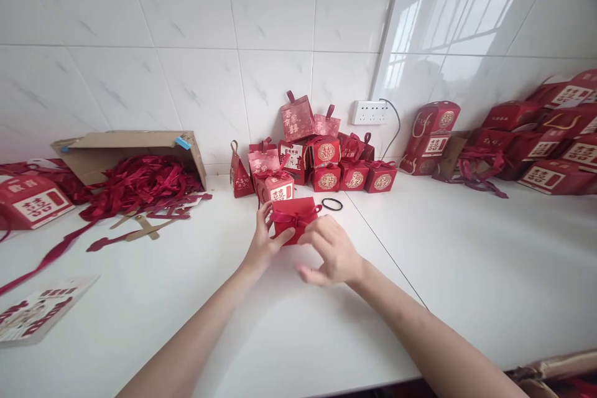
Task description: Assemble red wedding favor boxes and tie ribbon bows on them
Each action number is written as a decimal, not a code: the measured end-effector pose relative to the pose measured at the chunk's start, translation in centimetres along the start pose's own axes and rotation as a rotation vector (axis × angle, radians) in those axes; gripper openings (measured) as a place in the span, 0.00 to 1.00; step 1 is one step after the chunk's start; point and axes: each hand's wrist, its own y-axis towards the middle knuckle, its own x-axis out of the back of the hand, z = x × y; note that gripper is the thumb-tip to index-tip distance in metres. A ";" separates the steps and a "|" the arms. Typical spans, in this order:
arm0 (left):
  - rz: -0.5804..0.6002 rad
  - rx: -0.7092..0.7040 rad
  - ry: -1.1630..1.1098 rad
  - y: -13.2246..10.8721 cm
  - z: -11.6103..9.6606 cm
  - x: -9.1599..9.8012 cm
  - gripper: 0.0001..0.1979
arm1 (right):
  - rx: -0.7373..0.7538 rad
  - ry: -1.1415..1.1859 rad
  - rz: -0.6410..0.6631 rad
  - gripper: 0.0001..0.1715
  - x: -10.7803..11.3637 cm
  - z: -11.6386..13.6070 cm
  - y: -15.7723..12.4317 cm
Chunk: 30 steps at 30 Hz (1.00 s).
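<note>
A small red gift box (305, 206) with a dark red ribbon bow (291, 219) across its front is in the middle of the table. My left hand (267, 237) grips its left side, thumb on the front face and fingers round the back edge. At the box's right front, my right hand (332, 252) is partly blurred. Its fingers are curled near the bow while the thumb stands apart below, with nothing visible between them. Whether those fingertips touch the ribbon I cannot tell. Just behind the box stands another ribboned box (276, 186), and a black ring (333, 204) lies to the right.
Several red gift boxes (325, 152) are stacked against the tiled wall, below a power strip (370, 112). On the left, a cardboard box (135, 140) spills red ribbons (144, 183). A printed card (41, 311) lies front left. More red boxes (543, 143) fill the right.
</note>
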 end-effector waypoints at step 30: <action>0.035 -0.099 0.018 0.1 0.2 0.2 0.30 | -1.077 0.847 -0.053 0.19 -0.1 -2.5 -0.2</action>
